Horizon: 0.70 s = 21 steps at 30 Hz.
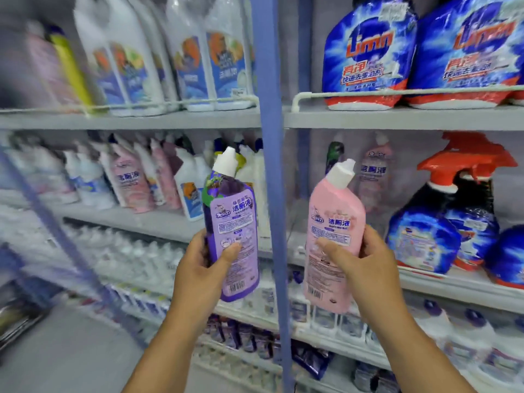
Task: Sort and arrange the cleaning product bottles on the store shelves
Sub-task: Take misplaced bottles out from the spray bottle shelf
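Observation:
My left hand (202, 268) grips a purple toilet-cleaner bottle (232, 219) with a white angled cap, held upright in front of the blue shelf post. My right hand (360, 262) holds a pink bottle (334, 219) of the same shape, also upright, just right of the post. Both back labels face me. Each thumb lies across the lower label. Behind the pink bottle, two similar bottles (371, 171) stand on the middle right shelf.
A blue upright post (272, 165) divides two shelf bays. The left middle shelf (127, 219) holds several pink and white bottles. Blue spray bottles with red triggers (453, 217) stand on the right. Large blue bottles (365, 58) fill the top right shelf. Lower shelves carry more bottles.

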Tool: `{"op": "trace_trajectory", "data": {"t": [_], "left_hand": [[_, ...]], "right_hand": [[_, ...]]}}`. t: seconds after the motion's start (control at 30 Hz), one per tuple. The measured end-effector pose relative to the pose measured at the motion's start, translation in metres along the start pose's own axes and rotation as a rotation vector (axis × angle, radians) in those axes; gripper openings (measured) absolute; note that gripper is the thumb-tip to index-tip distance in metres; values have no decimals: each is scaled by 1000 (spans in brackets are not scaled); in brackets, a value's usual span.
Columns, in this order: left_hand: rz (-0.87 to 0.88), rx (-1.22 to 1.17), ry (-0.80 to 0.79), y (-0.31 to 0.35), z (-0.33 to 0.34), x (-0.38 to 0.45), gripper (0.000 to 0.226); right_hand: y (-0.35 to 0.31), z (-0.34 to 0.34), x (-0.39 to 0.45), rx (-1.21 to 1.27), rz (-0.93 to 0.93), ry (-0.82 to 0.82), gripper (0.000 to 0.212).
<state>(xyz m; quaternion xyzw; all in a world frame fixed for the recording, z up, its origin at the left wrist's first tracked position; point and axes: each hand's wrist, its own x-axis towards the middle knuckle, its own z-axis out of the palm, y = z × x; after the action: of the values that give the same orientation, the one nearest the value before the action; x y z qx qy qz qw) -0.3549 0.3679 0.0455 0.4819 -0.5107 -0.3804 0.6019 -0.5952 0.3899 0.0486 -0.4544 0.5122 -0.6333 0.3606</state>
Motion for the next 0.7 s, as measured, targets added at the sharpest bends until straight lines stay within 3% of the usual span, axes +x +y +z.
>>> {"op": "trace_trajectory", "data": {"t": [0.3, 0.57, 0.7], "left_hand": [[-27, -20, 176, -14, -137, 19, 18], [-77, -6, 170, -46, -282, 104, 20], [-82, 11, 151, -59, -330, 153, 22]], "right_hand": [[7, 149, -2, -2, 2, -191, 29], [32, 326, 12, 15, 17, -245, 28], [40, 389, 28, 36, 11, -197, 30]]}}
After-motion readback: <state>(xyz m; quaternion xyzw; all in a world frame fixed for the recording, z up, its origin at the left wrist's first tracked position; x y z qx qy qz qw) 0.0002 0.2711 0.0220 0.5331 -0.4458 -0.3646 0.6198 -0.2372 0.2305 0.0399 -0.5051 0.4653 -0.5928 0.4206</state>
